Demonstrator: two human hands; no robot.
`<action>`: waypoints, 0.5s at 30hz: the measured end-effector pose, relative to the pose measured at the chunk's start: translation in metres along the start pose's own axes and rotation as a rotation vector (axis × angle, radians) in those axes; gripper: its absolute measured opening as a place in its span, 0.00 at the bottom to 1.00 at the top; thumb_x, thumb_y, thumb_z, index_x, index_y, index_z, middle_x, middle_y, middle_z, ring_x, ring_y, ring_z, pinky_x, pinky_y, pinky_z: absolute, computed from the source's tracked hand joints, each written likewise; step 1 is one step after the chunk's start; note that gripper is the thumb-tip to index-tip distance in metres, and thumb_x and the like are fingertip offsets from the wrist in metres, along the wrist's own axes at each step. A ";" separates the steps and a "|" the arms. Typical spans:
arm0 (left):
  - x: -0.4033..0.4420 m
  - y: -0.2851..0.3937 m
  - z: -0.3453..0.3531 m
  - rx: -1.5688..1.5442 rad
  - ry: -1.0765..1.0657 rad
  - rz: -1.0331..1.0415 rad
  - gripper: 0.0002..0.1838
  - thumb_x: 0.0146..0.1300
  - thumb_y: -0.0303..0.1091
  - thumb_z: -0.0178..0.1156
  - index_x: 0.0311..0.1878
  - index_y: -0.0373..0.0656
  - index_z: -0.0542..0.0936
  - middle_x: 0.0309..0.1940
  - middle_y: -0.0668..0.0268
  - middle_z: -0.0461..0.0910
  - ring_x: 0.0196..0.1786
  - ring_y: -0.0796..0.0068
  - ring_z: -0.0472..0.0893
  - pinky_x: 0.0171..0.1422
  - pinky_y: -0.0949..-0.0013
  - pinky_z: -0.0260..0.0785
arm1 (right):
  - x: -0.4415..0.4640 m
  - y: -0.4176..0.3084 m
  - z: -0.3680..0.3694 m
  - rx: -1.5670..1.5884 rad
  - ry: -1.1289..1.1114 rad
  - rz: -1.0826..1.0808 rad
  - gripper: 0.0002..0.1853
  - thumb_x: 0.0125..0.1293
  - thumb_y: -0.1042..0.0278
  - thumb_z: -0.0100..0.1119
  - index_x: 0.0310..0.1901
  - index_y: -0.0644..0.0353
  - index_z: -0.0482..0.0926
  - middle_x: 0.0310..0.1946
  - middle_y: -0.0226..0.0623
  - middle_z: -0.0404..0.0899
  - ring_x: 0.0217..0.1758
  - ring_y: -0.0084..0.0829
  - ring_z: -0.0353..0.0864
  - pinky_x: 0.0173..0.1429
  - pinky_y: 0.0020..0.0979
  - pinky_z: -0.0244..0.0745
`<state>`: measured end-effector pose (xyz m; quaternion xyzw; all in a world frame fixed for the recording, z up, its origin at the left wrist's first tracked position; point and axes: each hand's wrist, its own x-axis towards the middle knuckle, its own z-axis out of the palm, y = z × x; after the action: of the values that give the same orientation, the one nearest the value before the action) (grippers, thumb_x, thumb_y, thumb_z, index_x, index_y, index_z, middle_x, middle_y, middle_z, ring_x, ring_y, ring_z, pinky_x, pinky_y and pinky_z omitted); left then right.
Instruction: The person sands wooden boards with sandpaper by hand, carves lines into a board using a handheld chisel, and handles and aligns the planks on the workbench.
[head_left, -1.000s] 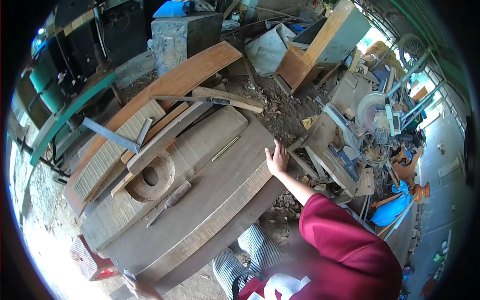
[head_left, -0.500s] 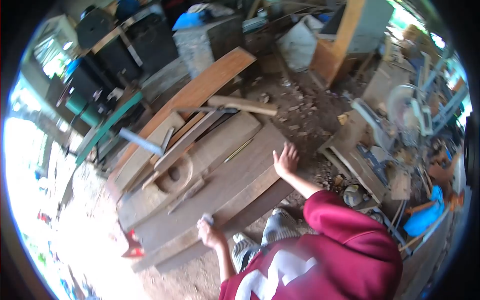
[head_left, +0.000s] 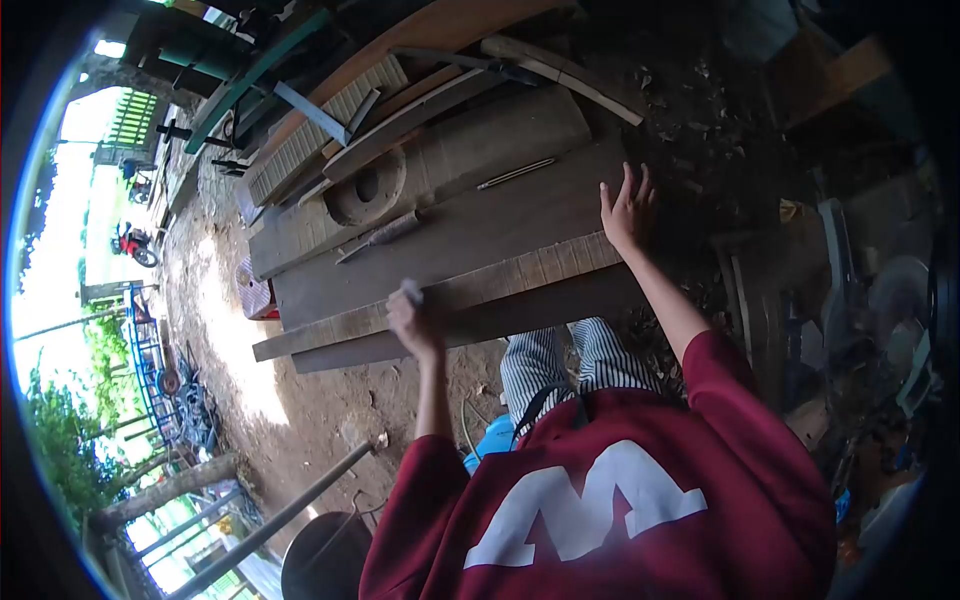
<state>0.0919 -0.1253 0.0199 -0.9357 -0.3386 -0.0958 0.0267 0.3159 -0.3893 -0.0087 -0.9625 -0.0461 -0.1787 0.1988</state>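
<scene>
Since one second ago, the left hand (head_left: pixel 412 322) has shifted from the left end of the long narrow strip (head_left: pixel 500 280) to a place nearer its middle, while the right hand (head_left: pixel 628 212) remains by the other end. Clock positions are taken from the centre of the wide board (head_left: pixel 470 240), twelve lying away from the worker. Left hand, at seven: fingers bent and closed round one small grey object (head_left: pixel 411 291) at the strip's far edge; whether that object touches the wood cannot be told. Right hand, at three: fingers straight and spread, gripping nothing visible; contact beneath the palm cannot be confirmed. Count: two hands; one strip, running along the near side at six; one wood-handled tool (head_left: pixel 390 230), lying loose at nine; one slim pencil-like item (head_left: pixel 516 174), between one and two; one thick slab (head_left: pixel 470 150) towards twelve, bearing one round recess (head_left: pixel 367 187) at ten; one metal square (head_left: pixel 315 112), between ten and eleven; one stool (head_left: pixel 256 285), partly hidden, between eight and nine.
</scene>
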 end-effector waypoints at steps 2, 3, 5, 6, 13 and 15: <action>-0.034 0.081 0.019 -0.315 0.048 0.242 0.22 0.53 0.24 0.46 0.54 0.32 0.66 0.56 0.50 0.65 0.61 0.52 0.63 0.64 0.55 0.55 | 0.002 -0.001 -0.003 0.020 -0.018 -0.010 0.27 0.61 0.52 0.49 0.58 0.54 0.61 0.60 0.49 0.56 0.57 0.51 0.61 0.57 0.47 0.59; -0.054 0.124 0.009 -0.371 -0.053 0.341 0.26 0.53 0.23 0.45 0.59 0.33 0.62 0.61 0.48 0.59 0.66 0.53 0.57 0.69 0.57 0.48 | 0.002 -0.001 -0.004 0.022 -0.017 -0.014 0.26 0.61 0.53 0.50 0.58 0.55 0.61 0.59 0.50 0.57 0.58 0.50 0.60 0.59 0.46 0.58; -0.069 0.162 -0.001 -0.485 -0.100 0.451 0.28 0.50 0.20 0.46 0.59 0.35 0.63 0.59 0.52 0.63 0.65 0.55 0.58 0.69 0.57 0.49 | 0.004 -0.001 -0.002 0.035 -0.021 -0.018 0.26 0.61 0.54 0.50 0.58 0.55 0.61 0.59 0.50 0.57 0.58 0.50 0.60 0.59 0.46 0.58; -0.065 0.155 -0.004 -0.508 -0.128 0.527 0.28 0.49 0.20 0.46 0.58 0.36 0.64 0.59 0.53 0.64 0.65 0.56 0.59 0.68 0.57 0.49 | 0.004 0.000 -0.001 0.051 -0.004 -0.022 0.25 0.61 0.55 0.49 0.58 0.55 0.61 0.59 0.50 0.58 0.58 0.50 0.60 0.59 0.45 0.58; -0.015 -0.016 0.015 -0.125 0.048 -0.034 0.24 0.61 0.43 0.50 0.54 0.33 0.69 0.54 0.52 0.69 0.61 0.54 0.65 0.65 0.56 0.55 | 0.004 0.006 0.002 0.044 0.042 -0.093 0.22 0.62 0.57 0.48 0.56 0.56 0.63 0.58 0.50 0.59 0.55 0.53 0.63 0.56 0.47 0.61; -0.021 0.032 0.014 -0.059 0.038 -0.148 0.23 0.61 0.37 0.48 0.56 0.31 0.66 0.58 0.49 0.65 0.63 0.53 0.61 0.67 0.57 0.51 | 0.005 0.003 0.000 0.056 0.012 -0.085 0.22 0.62 0.58 0.48 0.56 0.56 0.63 0.58 0.50 0.59 0.55 0.53 0.63 0.56 0.47 0.61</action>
<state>0.0989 -0.1610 0.0027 -0.9064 -0.4033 -0.1253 -0.0015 0.3213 -0.3918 -0.0083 -0.9526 -0.0907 -0.1913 0.2183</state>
